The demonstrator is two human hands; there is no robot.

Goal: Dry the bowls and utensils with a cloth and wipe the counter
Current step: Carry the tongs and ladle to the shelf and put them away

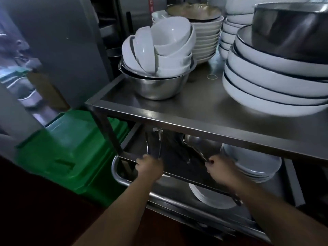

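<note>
Tongs (154, 144) are gripped by the left hand (150, 166) and a dim metal utensil (198, 152) by the right hand (221, 170), under the surface (177, 105). Bowls (159, 50) are stacked above; plates (257, 167) lie beside the right hand.

no readable text, labels or numbers, red sign (151, 4) at top too blurred to read

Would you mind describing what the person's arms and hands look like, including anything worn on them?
Both forearms are bare, with no sleeves or gloves in view. The left hand wears nothing visible. The right hand shows dark polish on a nail, and a dark band, possibly a bracelet or watch, circles its wrist.
</note>
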